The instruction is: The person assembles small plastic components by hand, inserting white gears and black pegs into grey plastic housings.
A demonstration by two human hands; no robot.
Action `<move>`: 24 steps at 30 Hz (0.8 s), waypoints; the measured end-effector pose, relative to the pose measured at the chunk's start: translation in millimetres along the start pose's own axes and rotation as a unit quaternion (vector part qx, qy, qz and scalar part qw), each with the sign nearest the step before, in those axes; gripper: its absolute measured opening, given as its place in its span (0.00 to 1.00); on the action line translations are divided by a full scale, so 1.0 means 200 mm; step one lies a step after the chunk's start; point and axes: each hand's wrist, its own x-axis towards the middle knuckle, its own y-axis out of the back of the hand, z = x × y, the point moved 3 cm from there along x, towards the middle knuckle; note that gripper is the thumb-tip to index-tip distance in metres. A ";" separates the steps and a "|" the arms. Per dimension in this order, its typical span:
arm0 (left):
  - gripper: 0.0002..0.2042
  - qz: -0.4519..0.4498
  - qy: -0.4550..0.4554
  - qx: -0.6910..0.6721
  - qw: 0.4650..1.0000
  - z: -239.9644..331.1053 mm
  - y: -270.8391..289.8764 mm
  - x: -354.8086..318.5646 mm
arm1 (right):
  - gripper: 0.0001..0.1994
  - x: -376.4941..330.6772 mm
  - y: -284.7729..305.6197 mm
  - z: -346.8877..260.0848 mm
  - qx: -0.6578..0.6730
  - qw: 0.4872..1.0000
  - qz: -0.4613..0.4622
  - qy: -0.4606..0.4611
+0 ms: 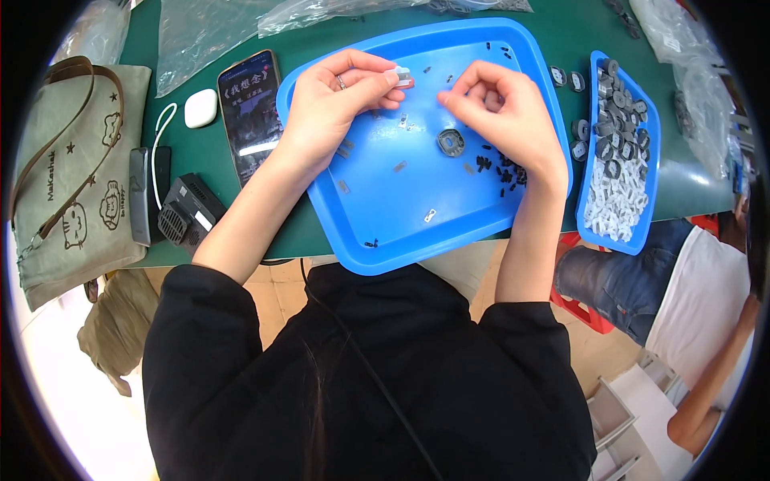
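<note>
Over the far left part of a blue tray point(417, 240), my left hand point(341, 92) pinches a small white, grey and red plastic part point(405, 78) between thumb and fingers. To its right, my right hand point(505, 108) hovers with thumb and forefinger pressed together; whatever is in that pinch, if anything, is too small to make out. Below the hands lies a round dark grey plastic part point(450, 143). Small black pieces point(505, 172) are heaped beside my right wrist. A few small metallic pieces point(430, 216) lie scattered on the tray.
A smaller blue tray point(588, 216) at the right holds grey round parts point(618, 112) and white pieces point(618, 196). Left are a phone point(253, 112), a white case point(200, 108), a black device point(191, 210) and a canvas bag point(80, 176). Another person point(690, 297) sits at the right.
</note>
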 end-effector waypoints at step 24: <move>0.11 -0.072 0.012 -0.006 0.997 -0.03 -0.02 -0.01 | 0.14 0.00 -0.12 -0.06 0.141 0.973 0.062 0.173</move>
